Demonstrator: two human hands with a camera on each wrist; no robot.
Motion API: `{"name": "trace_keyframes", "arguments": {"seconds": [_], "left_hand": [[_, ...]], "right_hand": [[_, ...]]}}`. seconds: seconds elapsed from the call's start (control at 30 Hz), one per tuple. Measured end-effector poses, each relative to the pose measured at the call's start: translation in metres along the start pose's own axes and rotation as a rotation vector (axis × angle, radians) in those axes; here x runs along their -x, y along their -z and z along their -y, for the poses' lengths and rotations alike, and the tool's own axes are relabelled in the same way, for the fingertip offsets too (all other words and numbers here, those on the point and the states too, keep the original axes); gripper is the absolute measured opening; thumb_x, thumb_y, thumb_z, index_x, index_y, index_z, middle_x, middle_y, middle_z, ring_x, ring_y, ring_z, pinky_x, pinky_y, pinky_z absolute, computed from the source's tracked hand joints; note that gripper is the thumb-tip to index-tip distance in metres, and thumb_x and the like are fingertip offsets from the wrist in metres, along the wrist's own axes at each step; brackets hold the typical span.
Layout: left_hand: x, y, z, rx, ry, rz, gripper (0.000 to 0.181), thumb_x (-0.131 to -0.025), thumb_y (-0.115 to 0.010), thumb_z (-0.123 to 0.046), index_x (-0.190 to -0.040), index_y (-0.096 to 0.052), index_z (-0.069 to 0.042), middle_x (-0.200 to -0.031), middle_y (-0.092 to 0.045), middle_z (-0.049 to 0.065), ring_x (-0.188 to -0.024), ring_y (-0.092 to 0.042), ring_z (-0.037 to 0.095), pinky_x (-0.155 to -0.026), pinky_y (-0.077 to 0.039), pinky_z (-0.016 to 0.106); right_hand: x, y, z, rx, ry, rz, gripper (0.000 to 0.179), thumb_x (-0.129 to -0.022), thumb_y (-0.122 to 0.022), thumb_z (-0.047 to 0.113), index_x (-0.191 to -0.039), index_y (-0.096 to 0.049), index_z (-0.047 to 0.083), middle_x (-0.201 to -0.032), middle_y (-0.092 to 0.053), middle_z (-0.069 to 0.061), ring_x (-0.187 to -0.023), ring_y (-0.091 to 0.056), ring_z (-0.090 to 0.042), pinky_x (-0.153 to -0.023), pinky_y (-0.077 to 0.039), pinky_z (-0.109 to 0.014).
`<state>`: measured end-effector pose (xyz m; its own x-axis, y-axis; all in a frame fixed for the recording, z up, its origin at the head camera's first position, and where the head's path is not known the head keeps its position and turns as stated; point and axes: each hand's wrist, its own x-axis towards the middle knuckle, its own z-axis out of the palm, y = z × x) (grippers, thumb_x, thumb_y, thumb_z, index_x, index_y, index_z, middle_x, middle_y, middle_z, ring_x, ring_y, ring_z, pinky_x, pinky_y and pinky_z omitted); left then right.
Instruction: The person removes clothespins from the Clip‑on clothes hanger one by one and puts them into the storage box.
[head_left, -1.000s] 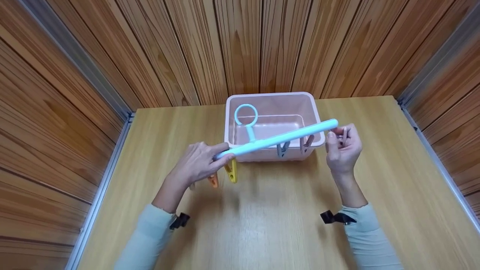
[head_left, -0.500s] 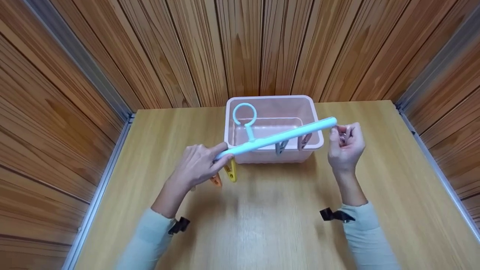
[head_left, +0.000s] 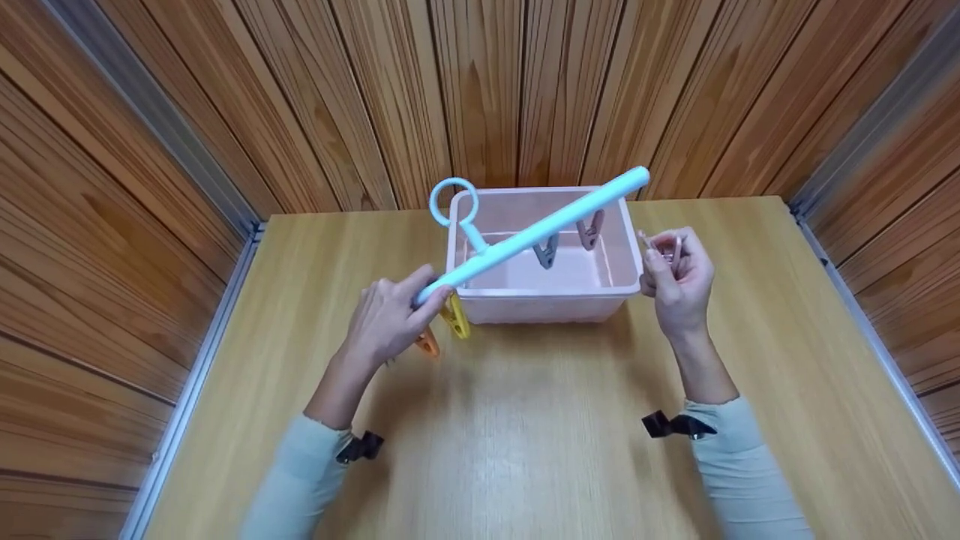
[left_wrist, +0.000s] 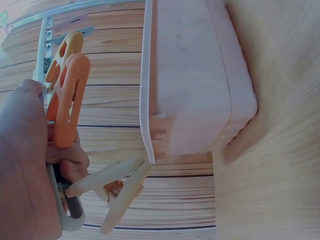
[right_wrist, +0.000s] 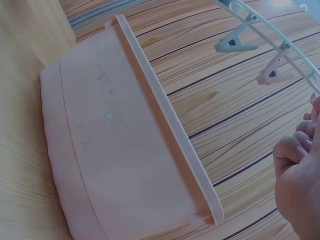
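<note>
My left hand [head_left: 386, 315] grips one end of a light blue clip hanger [head_left: 540, 229], held at a slant above the basket. On the hanger, a yellow clip [head_left: 455, 315] and an orange clip [left_wrist: 72, 100] hang by my left fingers, with a beige clip [left_wrist: 115, 190] near that end. Farther along hang a grey-blue clip [head_left: 547, 251] and a mauve clip [head_left: 591, 229]. To the right of the basket, my right hand [head_left: 684, 289] pinches a pale pinkish clip [head_left: 670, 255], partly hidden by the fingers. The hanger's far end is apart from this hand in the head view.
A pink plastic basket [head_left: 544, 307] stands on the wooden table [head_left: 510, 435] under the hanger, near the back wall. Wood-plank walls [head_left: 480, 97] and metal rails [head_left: 202, 375] bound the table at the back and sides.
My left hand has tilted the hanger, its far end swinging up and back, away from my right hand. My right hand, with the clip still pinched, has shifted slightly toward the basket.
</note>
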<state>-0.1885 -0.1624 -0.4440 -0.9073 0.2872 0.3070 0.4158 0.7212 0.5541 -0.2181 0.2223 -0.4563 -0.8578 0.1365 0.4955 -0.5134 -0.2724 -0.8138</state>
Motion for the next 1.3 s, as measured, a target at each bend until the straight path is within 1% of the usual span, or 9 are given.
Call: {"name": "trace_keyframes", "arguments": {"seconds": [0.17,0.33,0.43,0.53,0.7,0.8,0.97,1.13,1.3], "left_hand": [[0.002,0.0,0.002,0.014,0.004,-0.062,0.025,-0.112,-0.067,-0.036,-0.105,-0.066,-0.011,-0.064,-0.055,0.001,-0.05,-0.046,0.009,-0.049,-0.032,0.024],[0.001,-0.002,0.002,0.039,-0.012,-0.104,0.025,-0.111,-0.066,-0.035,-0.107,-0.066,-0.01,-0.064,-0.053,0.001,-0.049,-0.041,0.009,-0.048,-0.031,0.023],[0.0,-0.004,0.0,0.045,-0.026,-0.12,0.025,-0.111,-0.067,-0.034,-0.108,-0.066,-0.009,-0.065,-0.052,0.001,-0.05,-0.039,0.008,-0.048,-0.029,0.023],[0.0,-0.005,-0.001,0.055,-0.028,-0.129,0.025,-0.11,-0.067,-0.034,-0.109,-0.066,-0.009,-0.066,-0.055,0.003,-0.05,-0.039,0.008,-0.049,-0.03,0.022],[0.0,-0.006,-0.001,0.068,-0.023,-0.145,0.025,-0.11,-0.068,-0.034,-0.109,-0.067,-0.008,-0.067,-0.057,0.004,-0.051,-0.04,0.007,-0.05,-0.03,0.022],[0.0,-0.005,0.0,0.083,-0.016,-0.157,0.024,-0.11,-0.069,-0.032,-0.109,-0.068,-0.008,-0.067,-0.057,0.004,-0.052,-0.04,0.007,-0.05,-0.031,0.022],[0.0,-0.006,-0.001,0.108,0.001,-0.159,0.023,-0.11,-0.068,-0.03,-0.109,-0.069,-0.007,-0.067,-0.058,0.005,-0.052,-0.042,0.008,-0.05,-0.032,0.022],[0.001,-0.006,-0.001,0.106,0.001,-0.161,0.024,-0.109,-0.068,-0.03,-0.109,-0.069,-0.007,-0.067,-0.057,0.005,-0.052,-0.042,0.009,-0.05,-0.032,0.022],[0.002,-0.006,0.0,0.114,0.008,-0.162,0.024,-0.11,-0.069,-0.031,-0.11,-0.069,-0.007,-0.067,-0.059,0.007,-0.052,-0.044,0.009,-0.05,-0.032,0.021]], "right_hand": [[-0.009,0.0,-0.003,0.104,-0.022,0.028,0.017,-0.102,-0.058,-0.006,-0.106,-0.065,0.01,-0.064,-0.055,0.006,-0.047,-0.045,0.001,-0.045,-0.029,-0.016],[-0.029,-0.002,-0.01,0.203,-0.045,0.095,0.02,-0.103,-0.062,-0.005,-0.108,-0.067,0.014,-0.063,-0.054,0.011,-0.048,-0.046,0.003,-0.047,-0.032,-0.013],[-0.042,-0.002,-0.017,0.289,-0.095,0.129,0.017,-0.104,-0.065,-0.005,-0.107,-0.068,0.012,-0.065,-0.047,0.015,-0.048,-0.045,0.004,-0.047,-0.031,-0.012],[-0.052,-0.005,-0.024,0.387,-0.145,0.149,0.012,-0.104,-0.068,-0.004,-0.107,-0.067,0.008,-0.066,-0.039,0.013,-0.049,-0.043,0.003,-0.048,-0.031,-0.012],[-0.062,-0.009,-0.032,0.511,-0.236,0.184,0.012,-0.104,-0.067,-0.001,-0.107,-0.066,0.011,-0.068,-0.038,0.012,-0.056,-0.039,0.0,-0.052,-0.029,-0.015],[-0.069,-0.011,-0.036,0.554,-0.279,0.225,0.007,-0.105,-0.065,0.002,-0.109,-0.066,0.008,-0.071,-0.04,0.011,-0.06,-0.038,-0.001,-0.054,-0.03,-0.015],[-0.079,-0.009,-0.042,0.606,-0.359,0.321,0.006,-0.105,-0.068,0.005,-0.108,-0.063,0.005,-0.072,-0.046,0.012,-0.058,-0.044,0.0,-0.053,-0.036,-0.015],[-0.084,-0.009,-0.042,0.564,-0.504,0.39,0.012,-0.107,-0.067,0.008,-0.106,-0.056,0.01,-0.065,-0.05,0.013,-0.052,-0.043,0.0,-0.05,-0.035,-0.015],[-0.09,-0.011,-0.03,0.597,-0.644,0.462,0.015,-0.11,-0.067,0.015,-0.106,-0.054,0.01,-0.071,-0.054,0.009,-0.057,-0.045,-0.004,-0.054,-0.038,-0.02]]}}
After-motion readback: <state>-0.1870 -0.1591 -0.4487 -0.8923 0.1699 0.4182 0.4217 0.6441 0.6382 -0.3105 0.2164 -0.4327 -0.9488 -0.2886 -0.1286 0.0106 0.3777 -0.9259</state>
